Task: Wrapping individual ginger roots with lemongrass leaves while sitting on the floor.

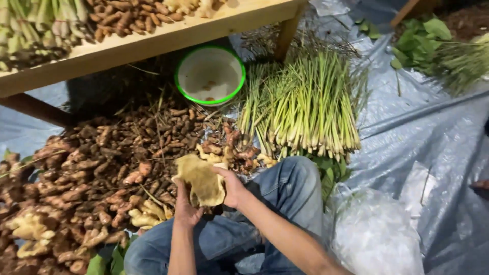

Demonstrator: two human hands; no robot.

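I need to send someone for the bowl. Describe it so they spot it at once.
Start at the wooden bench along the top, piled with roots. Just below its front edge, between the heap of brown roots and the bundles of lemongrass, sits the bowl. It is the only round thing there: white inside, bright green rim.

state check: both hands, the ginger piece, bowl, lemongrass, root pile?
left hand: closed on the ginger piece, from the left
right hand: gripping the ginger piece, from the right
ginger piece: held up off the pile
white bowl: upright, nearly empty
lemongrass bundles: lying flat on the tarp
root pile: loose heap
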